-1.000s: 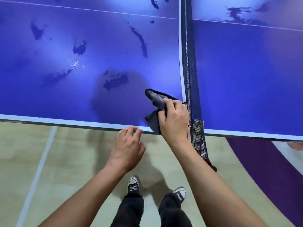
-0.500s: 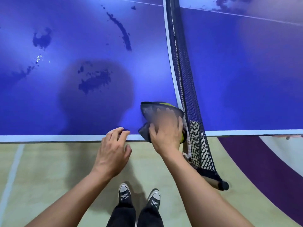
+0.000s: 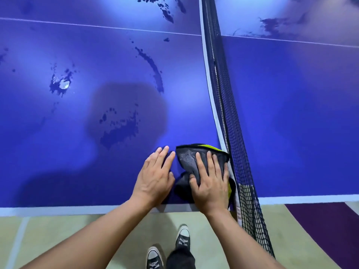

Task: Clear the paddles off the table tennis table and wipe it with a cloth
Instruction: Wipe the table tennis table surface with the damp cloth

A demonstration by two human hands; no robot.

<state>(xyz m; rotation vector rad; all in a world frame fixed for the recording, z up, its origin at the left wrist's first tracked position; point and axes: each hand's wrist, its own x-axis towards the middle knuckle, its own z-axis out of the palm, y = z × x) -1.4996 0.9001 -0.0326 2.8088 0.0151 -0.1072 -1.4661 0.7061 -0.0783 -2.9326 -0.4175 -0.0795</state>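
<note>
A blue table tennis table [image 3: 77, 171] fills the view, with dark wet patches [image 3: 120, 129] on its left half. A grey cloth with a yellow-green edge [image 3: 186, 158] lies bunched near the table's near edge, right beside the net. My right hand [image 3: 210, 181] lies flat on the cloth, fingers spread, pressing it onto the surface. My left hand [image 3: 155, 175] rests palm down on the bare table just left of the cloth, fingers apart and holding nothing. No paddles are in view.
The black net [image 3: 227, 105] with its white top band runs from the far side to the near edge, right of the cloth. More wet marks [image 3: 275, 24] lie on the far right half. Beige and purple floor [image 3: 320, 230] and my shoes [image 3: 167, 247] are below.
My left hand moved from the table's edge onto the surface beside the cloth. My right hand slid the cloth a little away from the edge and now lies flatter on it.
</note>
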